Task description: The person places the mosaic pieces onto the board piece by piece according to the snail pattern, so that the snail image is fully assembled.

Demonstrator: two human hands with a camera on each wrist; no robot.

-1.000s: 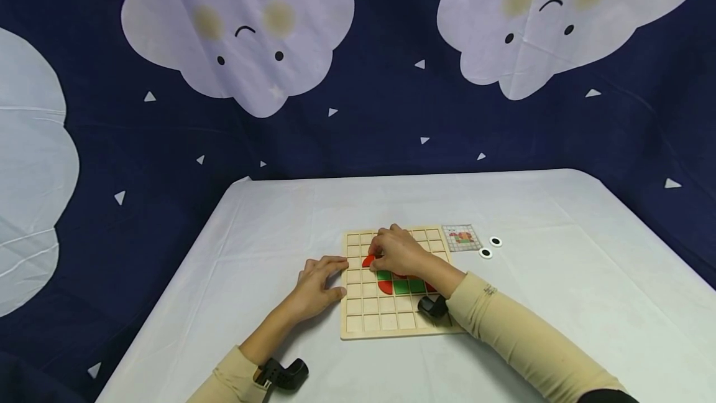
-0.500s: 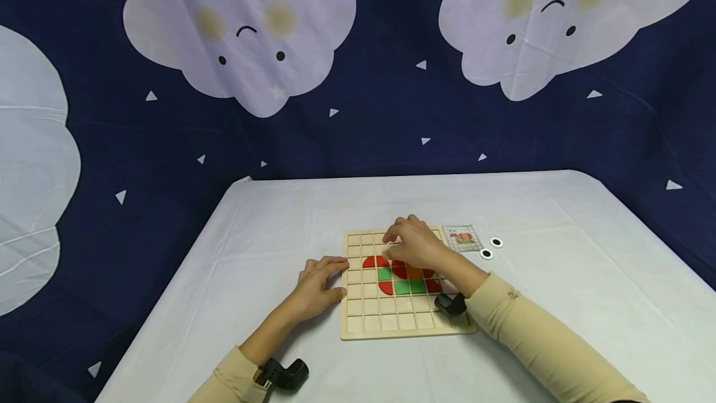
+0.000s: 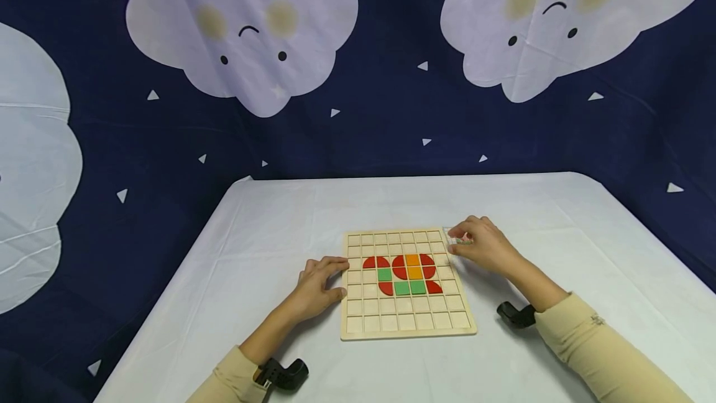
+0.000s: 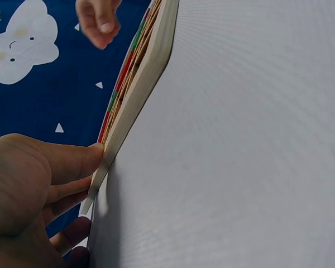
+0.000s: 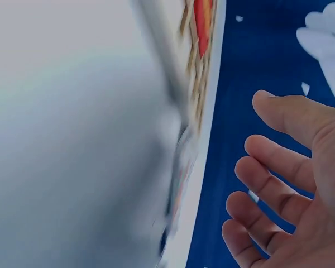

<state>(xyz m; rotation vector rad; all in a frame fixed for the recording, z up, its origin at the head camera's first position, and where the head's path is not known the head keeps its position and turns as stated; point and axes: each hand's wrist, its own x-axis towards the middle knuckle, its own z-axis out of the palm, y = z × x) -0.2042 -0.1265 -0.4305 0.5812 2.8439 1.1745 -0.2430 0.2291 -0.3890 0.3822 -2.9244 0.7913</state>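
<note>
A wooden grid board [image 3: 386,323] lies on the white table, with red, green and orange pieces set in its squares. In the middle sits a red circle [image 3: 398,267] with orange squares [image 3: 414,272] down its centre. Green squares [image 3: 410,288] and red quarter-rounds [image 3: 385,288] are around it. My left hand [image 3: 320,290] rests against the board's left edge, its thumb [image 4: 78,161] touching the side. Off the board's far right corner, my right hand [image 3: 485,244] hovers over the small pattern card [image 3: 463,240] with fingers apart and nothing between them. The hand partly hides this card.
The table [image 3: 291,210] is covered by a white cloth. Behind it hangs a dark blue curtain [image 3: 380,142] with white clouds and triangles. Black wrist cameras [image 3: 289,375] are worn on both arms.
My right hand has lifted off the board's pieces and moved right, over the pattern card, uncovering the pieces. It now covers the two black-and-white discs. My left hand stays in place.
</note>
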